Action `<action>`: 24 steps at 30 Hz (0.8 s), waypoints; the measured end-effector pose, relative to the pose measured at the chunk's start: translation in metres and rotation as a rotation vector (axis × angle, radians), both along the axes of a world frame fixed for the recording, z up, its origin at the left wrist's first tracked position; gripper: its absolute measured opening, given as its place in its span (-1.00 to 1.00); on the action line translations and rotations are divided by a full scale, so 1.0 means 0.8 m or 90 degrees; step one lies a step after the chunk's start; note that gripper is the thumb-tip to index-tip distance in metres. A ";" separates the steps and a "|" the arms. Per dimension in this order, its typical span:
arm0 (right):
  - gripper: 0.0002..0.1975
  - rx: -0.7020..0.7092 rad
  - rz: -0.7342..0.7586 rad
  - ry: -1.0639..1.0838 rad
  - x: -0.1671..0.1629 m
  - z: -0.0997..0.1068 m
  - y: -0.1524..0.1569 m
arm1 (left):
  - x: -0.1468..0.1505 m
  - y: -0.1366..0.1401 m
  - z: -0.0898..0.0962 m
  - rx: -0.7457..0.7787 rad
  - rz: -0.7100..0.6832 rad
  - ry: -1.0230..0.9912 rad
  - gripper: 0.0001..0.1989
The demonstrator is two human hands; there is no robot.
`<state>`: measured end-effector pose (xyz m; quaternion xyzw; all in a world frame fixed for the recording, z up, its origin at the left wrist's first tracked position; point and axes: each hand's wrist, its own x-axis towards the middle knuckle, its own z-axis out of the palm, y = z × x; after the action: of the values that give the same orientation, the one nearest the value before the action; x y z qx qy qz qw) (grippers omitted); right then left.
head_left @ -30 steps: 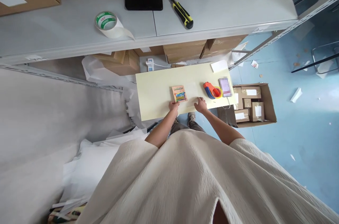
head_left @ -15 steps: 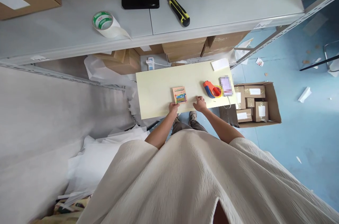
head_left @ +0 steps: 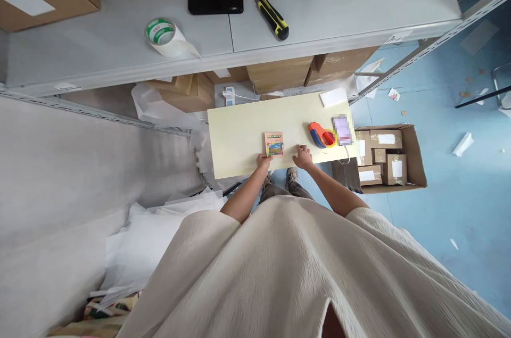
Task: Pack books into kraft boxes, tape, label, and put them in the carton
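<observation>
A small orange-pink booklet or card packet with a colourful picture lies on the pale yellow table. At its lower left edge, my left hand pinches it between thumb and fingers. To the right, my right hand rests on the table near the front edge, apart from the booklet, fingers loosely bent and spread with nothing in them. Just beyond it sits an orange and blue tape dispenser with a yellow ring at its right end. A phone-like object, its face pixelated, lies beside the dispenser.
On the grey shelf above are a tape roll, a black phone and a yellow-black box cutter. An open carton of small boxes stands right of the table. White sheets pile up at lower left.
The whole view has shifted slightly, so things appear a little farther right. Both hands and the booklet keep nearly the same places on the table.
</observation>
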<state>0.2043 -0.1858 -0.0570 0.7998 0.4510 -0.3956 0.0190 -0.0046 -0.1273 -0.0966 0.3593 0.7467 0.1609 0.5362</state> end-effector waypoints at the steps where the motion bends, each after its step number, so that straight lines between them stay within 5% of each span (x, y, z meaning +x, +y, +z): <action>1: -0.34 0.004 -0.015 0.005 0.000 -0.002 0.000 | 0.000 0.001 0.002 -0.018 -0.018 0.015 -0.70; 6: -0.30 0.046 -0.140 0.018 0.001 -0.016 -0.001 | -0.008 0.003 0.021 -0.077 -0.107 0.087 -0.78; 9: -0.32 0.066 -0.207 0.029 0.002 -0.023 0.001 | -0.013 0.003 0.034 -0.019 -0.208 0.157 -0.79; 17: -0.51 0.062 -0.334 0.055 0.006 -0.029 0.004 | -0.021 0.005 0.046 0.198 -0.576 0.283 -0.33; 24: -0.87 0.095 -0.319 0.052 0.003 -0.013 0.009 | -0.038 -0.010 0.044 0.224 -0.712 0.301 -0.13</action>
<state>0.2064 -0.1786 -0.0673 0.8692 0.2674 -0.3852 -0.1567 -0.0350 -0.1354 -0.0610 0.8039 0.5066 -0.1069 0.2929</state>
